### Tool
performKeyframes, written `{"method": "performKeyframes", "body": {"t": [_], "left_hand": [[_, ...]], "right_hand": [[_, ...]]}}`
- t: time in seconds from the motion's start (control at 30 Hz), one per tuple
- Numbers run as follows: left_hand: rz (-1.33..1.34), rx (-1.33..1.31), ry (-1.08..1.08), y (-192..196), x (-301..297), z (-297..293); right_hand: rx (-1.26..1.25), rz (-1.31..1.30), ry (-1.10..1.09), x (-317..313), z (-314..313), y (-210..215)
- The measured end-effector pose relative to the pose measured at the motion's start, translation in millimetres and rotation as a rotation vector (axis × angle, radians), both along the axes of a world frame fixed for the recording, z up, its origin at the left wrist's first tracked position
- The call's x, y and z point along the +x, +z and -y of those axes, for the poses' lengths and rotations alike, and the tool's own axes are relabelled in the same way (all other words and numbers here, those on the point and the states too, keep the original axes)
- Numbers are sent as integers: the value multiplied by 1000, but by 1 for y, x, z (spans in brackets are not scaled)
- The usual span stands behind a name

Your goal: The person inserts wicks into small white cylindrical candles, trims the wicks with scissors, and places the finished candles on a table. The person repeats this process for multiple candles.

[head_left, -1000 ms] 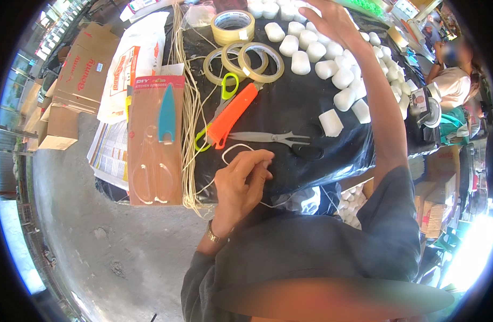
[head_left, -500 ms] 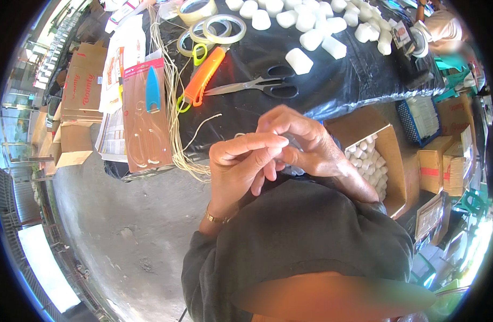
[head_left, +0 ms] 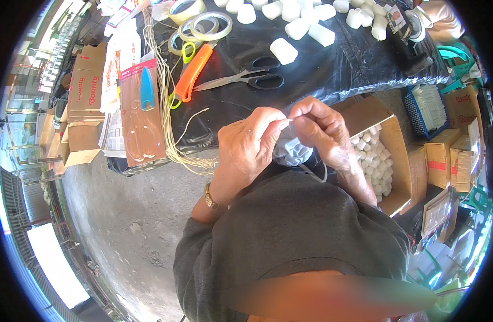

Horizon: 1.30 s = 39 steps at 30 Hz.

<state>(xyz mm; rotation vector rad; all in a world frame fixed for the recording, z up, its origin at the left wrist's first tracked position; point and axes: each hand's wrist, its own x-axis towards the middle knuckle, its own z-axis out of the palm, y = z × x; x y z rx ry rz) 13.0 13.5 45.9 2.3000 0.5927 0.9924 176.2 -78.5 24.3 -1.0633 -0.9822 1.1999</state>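
My left hand (head_left: 251, 137), with a gold-coloured watch on its wrist, has thumb and forefinger pinched together. Facing it, fingertips almost touching, my right hand (head_left: 325, 134) is pinched too. A tiny bit of thin pale string (head_left: 290, 119) shows between the fingertips; most of it is hidden. Below the hands lies a crumpled grey-blue bundle (head_left: 293, 150), perhaps cloth or plastic, and a pale cord loop (head_left: 322, 175) hangs beside it. On the black-covered table (head_left: 332, 70) ahead are scissors (head_left: 246, 79), an orange-handled cutter (head_left: 194, 72) and several stubby white cylinders (head_left: 284, 51).
Left on the table, a bundle of cream strings (head_left: 170, 134) hangs over the edge beside a brown board (head_left: 142, 123) with a blue blade-shaped piece (head_left: 146, 88). Tape rolls (head_left: 211, 27) lie behind. At right stand a cardboard box (head_left: 399, 166) of white cylinders and a blue basket (head_left: 407, 110).
My hands have shifted from overlapping to fingertip against fingertip, the right one turning and moving right. The grey-blue bundle and cord loop beneath have come into sight. The view has shifted slightly.
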Motion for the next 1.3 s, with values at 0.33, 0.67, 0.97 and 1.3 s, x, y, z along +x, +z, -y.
{"method": "performKeyframes", "body": {"t": [0.33, 0.67, 0.97, 1.3], "left_hand": [[62, -220, -162, 2, 27, 0], [-92, 306, 233, -12, 78, -76], [-197, 288, 171, -29, 103, -75], [776, -1592, -792, -12, 42, -34]], "right_hand": [[275, 214, -249, 8, 7, -5], [190, 335, -497, 13, 11, -6], [47, 599, -666, 12, 7, 0], [498, 728, -730, 6, -11, 18]]}}
